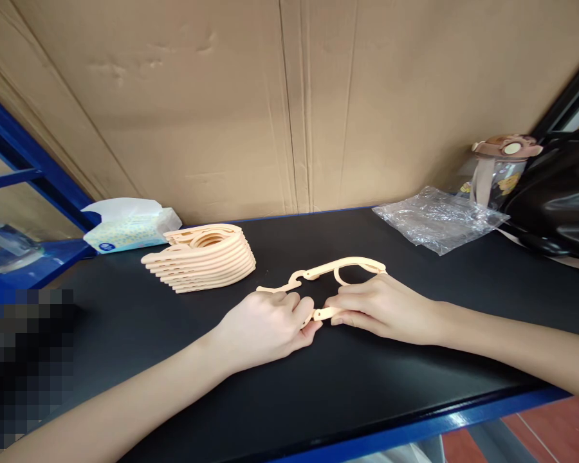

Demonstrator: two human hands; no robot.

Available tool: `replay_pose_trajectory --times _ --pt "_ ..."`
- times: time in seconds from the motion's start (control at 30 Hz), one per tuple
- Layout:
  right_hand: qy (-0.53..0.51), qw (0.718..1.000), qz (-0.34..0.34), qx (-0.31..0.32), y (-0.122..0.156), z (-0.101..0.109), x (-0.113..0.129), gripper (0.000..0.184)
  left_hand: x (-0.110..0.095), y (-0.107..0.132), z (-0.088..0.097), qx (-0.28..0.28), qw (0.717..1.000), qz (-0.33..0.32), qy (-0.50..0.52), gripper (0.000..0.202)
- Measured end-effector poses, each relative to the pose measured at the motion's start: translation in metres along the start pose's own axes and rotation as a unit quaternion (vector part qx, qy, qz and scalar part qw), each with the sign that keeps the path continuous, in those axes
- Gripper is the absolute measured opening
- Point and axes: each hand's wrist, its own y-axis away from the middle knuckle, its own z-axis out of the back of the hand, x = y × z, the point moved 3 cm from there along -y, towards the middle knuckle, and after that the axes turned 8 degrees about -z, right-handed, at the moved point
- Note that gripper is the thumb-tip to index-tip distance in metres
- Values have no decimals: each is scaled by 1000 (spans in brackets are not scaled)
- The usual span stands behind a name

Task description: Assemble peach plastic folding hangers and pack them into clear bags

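A cream plastic folding hanger (351, 263) lies partly unfolded at the middle of the black table, its jointed arms bent at several hinges. My left hand (270, 325) is closed around its left part, and the fingers cover much of that side. On the right part, my right hand (386, 305) pinches a lower arm of the same hanger between thumb and fingers. The two hands are close together, with a hinge showing between them. Behind my left hand stands a neat stack of folded cream hangers (207, 263).
A tissue pack (130, 225) sits at the back left, beside a blue metal frame (43, 170). Crumpled clear plastic (439, 218), a drinking bottle (504, 170) and a black bag (560, 199) occupy the back right. Cardboard (212, 116) lines the rear. The table (367, 386) has a blue front edge.
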Motion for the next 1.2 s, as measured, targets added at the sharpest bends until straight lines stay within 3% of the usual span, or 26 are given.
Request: replay_pose_trajectory --times 0.53,0.87,1.07,1.2 --pt "-17 1000 -5 -16 -2 -5 -2 36 3 -1 -5 7 998 22 61 25" --pt "60 997 42 -28 -4 -3 -4 33 1 -3 -6 51 993 23 105 15" --pt "83 995 49 -38 -2 1 -2 31 6 -2 -7 17 983 56 175 19" --pt "79 992 55 -83 -1 6 -2 30 7 0 -8 8 977 81 197 20"
